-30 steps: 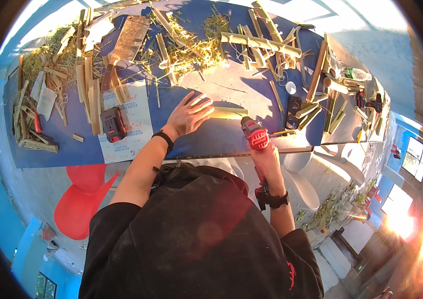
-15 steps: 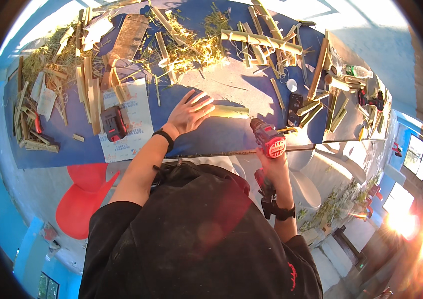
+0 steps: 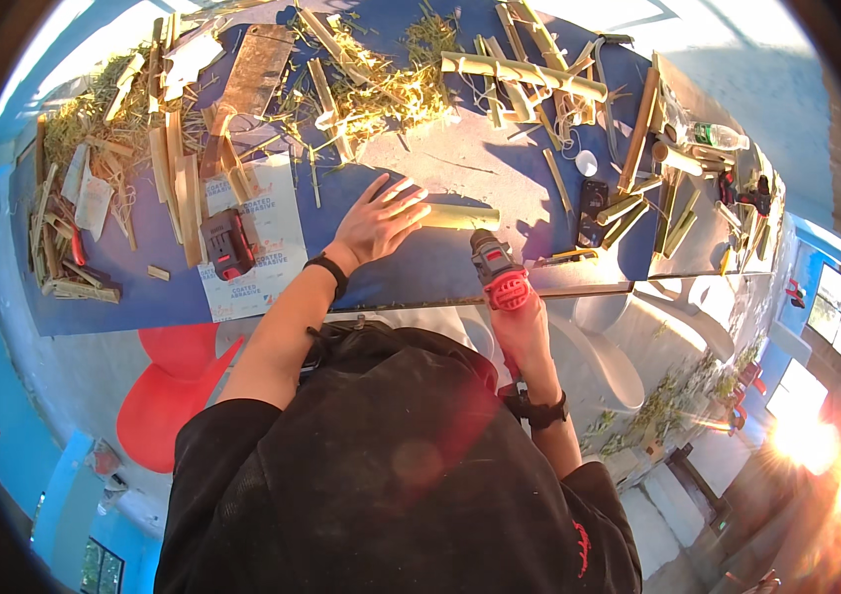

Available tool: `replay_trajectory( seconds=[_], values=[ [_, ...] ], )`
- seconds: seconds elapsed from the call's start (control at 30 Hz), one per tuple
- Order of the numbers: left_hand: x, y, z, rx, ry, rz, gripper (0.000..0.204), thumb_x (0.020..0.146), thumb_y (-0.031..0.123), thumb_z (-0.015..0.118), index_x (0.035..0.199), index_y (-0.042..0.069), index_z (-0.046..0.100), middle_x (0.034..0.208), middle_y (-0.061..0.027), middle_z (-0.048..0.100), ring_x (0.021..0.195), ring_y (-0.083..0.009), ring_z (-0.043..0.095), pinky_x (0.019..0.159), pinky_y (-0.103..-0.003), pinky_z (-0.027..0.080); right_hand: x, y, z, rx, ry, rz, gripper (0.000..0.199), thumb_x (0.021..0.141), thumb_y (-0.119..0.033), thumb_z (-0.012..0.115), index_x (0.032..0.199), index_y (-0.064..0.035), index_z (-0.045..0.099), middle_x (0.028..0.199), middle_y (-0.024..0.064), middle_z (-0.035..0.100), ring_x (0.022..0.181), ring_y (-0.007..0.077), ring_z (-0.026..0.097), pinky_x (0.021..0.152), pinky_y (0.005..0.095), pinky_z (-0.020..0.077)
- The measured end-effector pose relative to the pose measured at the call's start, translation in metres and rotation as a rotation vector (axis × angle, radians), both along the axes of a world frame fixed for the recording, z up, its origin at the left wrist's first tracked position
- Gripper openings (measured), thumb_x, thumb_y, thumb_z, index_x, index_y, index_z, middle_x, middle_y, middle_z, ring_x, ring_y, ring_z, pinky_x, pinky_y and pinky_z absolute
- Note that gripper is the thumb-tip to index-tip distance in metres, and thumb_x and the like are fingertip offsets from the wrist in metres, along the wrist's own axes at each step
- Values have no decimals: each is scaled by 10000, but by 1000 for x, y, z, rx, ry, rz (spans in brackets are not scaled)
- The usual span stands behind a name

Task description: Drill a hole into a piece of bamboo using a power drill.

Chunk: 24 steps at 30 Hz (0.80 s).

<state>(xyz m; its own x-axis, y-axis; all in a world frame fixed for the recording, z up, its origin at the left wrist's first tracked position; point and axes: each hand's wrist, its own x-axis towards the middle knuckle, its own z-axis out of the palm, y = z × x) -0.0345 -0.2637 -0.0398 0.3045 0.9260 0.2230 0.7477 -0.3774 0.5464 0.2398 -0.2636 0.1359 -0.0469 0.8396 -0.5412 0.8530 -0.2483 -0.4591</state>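
Since half a second ago: red-and-grey cordless drill (image 3: 496,269) drawn slightly back toward table edge; pale cut bamboo tube (image 3: 460,216) unmoved on blue worktable (image 3: 539,188). Left hand (image 3: 378,222): fingers spread flat, pressing down on bamboo tube's near end, not clenched. Right hand (image 3: 520,322): clenched around drill grip, nose just beside tube. Red-and-black battery pack (image 3: 227,244) on printed paper sheet (image 3: 277,223), well left.

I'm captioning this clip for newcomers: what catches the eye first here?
The red power drill in the right hand, aimed at a bamboo piece that the left hand presses flat on the blue table. Behind them, bamboo strips and shavings litter the far side.
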Motion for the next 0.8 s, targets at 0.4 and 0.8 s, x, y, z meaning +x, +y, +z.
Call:
replay_trajectory(
  seconds=[0.4,0.8],
  values=[
    [-1,0,1,-2,11,-2,360,1017,279,675,1361,179,717,1465,-45,661,1410,-287,559,1277,-533,312,-3,-2,-6,-29,22,32,282,911,-237,705,1135,-72,661,1013,265,743,1017,489,691,846,550,541],
    [0,1,4,7,13,0,358,1020,278,675,1365,192,718,1454,-44,668,1400,-284,568,1275,-529,317,-6,-7,-12,95,17,59,364,879,-326,795,960,-31,600,805,273,713,828,520,680,690,585,520]
  ],
)
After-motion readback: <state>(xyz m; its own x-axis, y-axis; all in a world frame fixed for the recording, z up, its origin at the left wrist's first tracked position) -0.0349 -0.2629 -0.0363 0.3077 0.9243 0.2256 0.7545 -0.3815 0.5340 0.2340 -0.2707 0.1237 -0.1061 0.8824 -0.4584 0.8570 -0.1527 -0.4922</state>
